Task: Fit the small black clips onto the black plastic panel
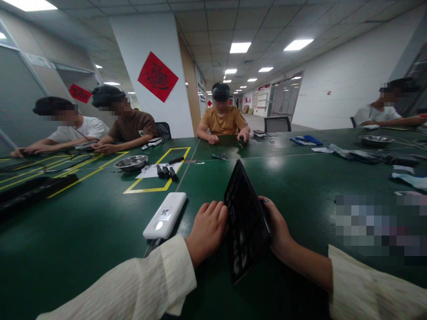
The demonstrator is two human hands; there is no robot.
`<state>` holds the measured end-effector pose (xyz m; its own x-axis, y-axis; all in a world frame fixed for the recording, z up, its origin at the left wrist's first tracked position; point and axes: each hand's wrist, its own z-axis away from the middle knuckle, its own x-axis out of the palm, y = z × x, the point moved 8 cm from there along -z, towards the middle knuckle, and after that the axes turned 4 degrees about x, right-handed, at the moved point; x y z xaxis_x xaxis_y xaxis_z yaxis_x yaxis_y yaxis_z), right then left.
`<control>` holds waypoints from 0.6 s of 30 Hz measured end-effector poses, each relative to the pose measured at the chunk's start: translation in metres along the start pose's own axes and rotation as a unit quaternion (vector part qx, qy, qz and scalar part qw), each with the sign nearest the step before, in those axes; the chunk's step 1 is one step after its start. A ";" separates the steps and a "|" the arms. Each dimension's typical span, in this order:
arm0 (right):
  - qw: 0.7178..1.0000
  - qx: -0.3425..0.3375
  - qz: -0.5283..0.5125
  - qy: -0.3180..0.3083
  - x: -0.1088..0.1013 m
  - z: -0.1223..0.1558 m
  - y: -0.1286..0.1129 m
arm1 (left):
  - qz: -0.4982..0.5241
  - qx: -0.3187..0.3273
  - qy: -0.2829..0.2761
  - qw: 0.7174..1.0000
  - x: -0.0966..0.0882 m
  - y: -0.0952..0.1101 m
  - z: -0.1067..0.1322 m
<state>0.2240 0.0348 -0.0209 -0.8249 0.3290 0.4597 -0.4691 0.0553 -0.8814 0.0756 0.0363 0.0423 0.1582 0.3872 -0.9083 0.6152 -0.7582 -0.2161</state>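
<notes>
A thin black panel (245, 222), with rows of faint darker and lighter shapes on its face, is held tilted on edge above the table in front of me. My right hand (276, 224) is wrapped round its right side, fingers partly behind it. My left hand (209, 227) is closed at the panel's left edge, knuckles up; its fingertips are hidden. To the left of that hand lies a white power bank (165, 216) with a numbered label and a dark cable at its near end.
The green table (110, 249) bears a metal bowl (131, 163), several black cylindrical parts (167, 172) on white paper, and pliers (220, 156). Cloths (350, 153) and another bowl (376, 140) lie right. A person (223, 118) sits opposite; others sit left and far right.
</notes>
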 end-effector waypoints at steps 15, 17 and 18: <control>1.000 -0.011 0.014 0.009 -0.001 -0.001 -0.002 | 0.014 -0.024 0.024 0.999 -0.004 0.001 0.003; 1.000 -0.011 0.014 0.009 -0.001 -0.002 -0.001 | 0.019 -0.024 0.024 0.999 -0.004 0.001 0.003; 1.000 -0.010 0.014 0.010 -0.001 -0.002 -0.001 | 0.021 -0.021 0.021 0.999 -0.003 0.001 0.003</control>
<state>0.2259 0.0359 -0.0205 -0.8312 0.3501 0.4320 -0.4391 0.0635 -0.8962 0.0733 0.0324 0.0437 0.2169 0.3780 -0.9001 0.6385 -0.7523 -0.1621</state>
